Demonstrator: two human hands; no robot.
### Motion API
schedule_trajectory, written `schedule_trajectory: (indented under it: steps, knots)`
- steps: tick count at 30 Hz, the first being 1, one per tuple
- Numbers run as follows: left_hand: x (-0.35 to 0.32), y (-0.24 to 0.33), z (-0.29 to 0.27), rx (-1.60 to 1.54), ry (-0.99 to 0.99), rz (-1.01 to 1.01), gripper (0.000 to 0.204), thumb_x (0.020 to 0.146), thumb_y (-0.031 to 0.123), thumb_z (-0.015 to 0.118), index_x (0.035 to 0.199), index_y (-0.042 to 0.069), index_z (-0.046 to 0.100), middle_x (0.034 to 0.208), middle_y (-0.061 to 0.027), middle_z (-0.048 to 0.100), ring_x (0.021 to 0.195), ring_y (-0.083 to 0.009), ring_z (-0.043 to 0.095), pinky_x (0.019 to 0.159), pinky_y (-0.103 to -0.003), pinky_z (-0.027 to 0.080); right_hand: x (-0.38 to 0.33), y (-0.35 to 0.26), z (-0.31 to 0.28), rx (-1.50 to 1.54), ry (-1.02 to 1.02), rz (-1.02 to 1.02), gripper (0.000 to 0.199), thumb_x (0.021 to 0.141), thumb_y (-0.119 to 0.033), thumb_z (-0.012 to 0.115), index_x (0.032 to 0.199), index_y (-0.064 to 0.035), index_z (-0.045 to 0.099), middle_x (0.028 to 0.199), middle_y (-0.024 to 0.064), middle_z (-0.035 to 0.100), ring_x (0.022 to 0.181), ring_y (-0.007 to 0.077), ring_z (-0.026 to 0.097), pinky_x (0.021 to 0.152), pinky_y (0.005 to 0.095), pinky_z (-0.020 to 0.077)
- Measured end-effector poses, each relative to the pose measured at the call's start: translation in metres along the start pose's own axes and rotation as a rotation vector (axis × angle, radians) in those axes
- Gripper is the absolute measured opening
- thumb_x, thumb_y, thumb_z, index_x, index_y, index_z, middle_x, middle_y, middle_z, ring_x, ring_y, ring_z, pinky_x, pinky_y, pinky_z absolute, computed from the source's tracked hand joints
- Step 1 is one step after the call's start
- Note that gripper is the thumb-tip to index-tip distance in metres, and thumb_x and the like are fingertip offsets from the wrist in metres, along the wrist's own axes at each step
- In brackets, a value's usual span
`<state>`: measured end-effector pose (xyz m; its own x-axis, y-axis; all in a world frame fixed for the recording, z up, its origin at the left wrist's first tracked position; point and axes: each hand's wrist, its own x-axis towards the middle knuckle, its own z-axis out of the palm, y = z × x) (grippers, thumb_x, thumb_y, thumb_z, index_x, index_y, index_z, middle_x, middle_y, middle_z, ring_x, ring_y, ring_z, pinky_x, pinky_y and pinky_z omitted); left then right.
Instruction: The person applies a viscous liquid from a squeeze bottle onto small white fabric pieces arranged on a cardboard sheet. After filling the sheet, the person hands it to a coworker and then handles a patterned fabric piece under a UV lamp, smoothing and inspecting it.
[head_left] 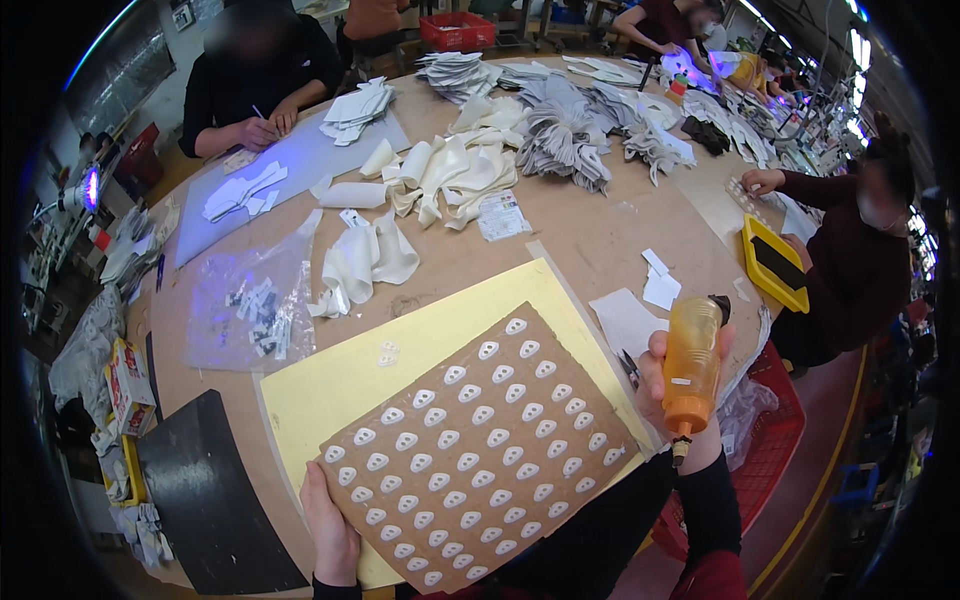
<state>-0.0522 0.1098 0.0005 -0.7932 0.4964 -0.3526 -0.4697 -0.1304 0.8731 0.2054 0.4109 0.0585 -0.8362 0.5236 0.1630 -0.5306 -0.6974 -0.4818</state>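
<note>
My left hand (332,530) grips the lower left corner of a brown cardboard sheet (455,400), which is tilted above the table edge. Rows of small white rounded-triangle pieces with dark holes cover the sheet. At the right, my right hand (655,375) is wrapped round an orange squeeze bottle (692,355), held upside down with its nozzle pointing down, beside the sheet's right edge. Under the sheet lies a yellow board (300,400), with a few loose small white pieces (388,353) on it.
Cream fabric pieces (450,170) and grey-white stacks (565,130) lie across the table. A clear plastic bag (250,310) holds small parts at left, near a black sheet (215,490). A red crate (770,430) stands at right. Co-workers sit opposite and at right, by a yellow tray (752,250).
</note>
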Motion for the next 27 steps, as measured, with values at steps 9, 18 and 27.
schedule_trajectory:
  steps: [9, 18, 27]
  knots:
    - [-0.001, 0.001, 0.000, -0.005, -0.015, -0.005, 0.044, 0.104, 0.038, 0.037, 0.121, 0.000, 0.050, 0.114, -0.0107, 0.060, 0.103, -0.0164, 0.061, 0.088, -0.031, 0.052, -0.001, 0.007, 0.012, -1.069, 0.527, -0.250, 0.046, 0.086, -0.035, 0.070, 0.112, -0.0003, 0.055, 0.093, 0.0089, 0.066, 0.072, 0.0121, 0.064, 0.050, 0.0209, 0.0484]
    - [-0.001, 0.001, -0.001, 0.001, -0.023, -0.006, 0.045, 0.105, 0.039, 0.036, 0.122, -0.001, 0.050, 0.114, -0.0112, 0.060, 0.103, -0.0167, 0.061, 0.088, -0.032, 0.052, -0.002, 0.034, -0.008, -1.229, 0.344, -0.321, 0.041, 0.081, -0.011, 0.077, 0.114, 0.0044, 0.059, 0.108, 0.0115, 0.066, 0.096, 0.0170, 0.064, 0.085, 0.0292, 0.0518]
    - [-0.001, 0.003, 0.000, -0.001, -0.022, -0.023, 0.045, 0.105, 0.039, 0.036, 0.122, 0.000, 0.050, 0.116, -0.0109, 0.060, 0.104, -0.0167, 0.061, 0.089, -0.032, 0.051, -0.005, 0.041, -0.018, -1.196, 0.333, -0.300, 0.042, 0.080, -0.010, 0.077, 0.115, 0.0054, 0.058, 0.110, 0.0133, 0.066, 0.098, 0.0181, 0.065, 0.087, 0.0296, 0.0517]
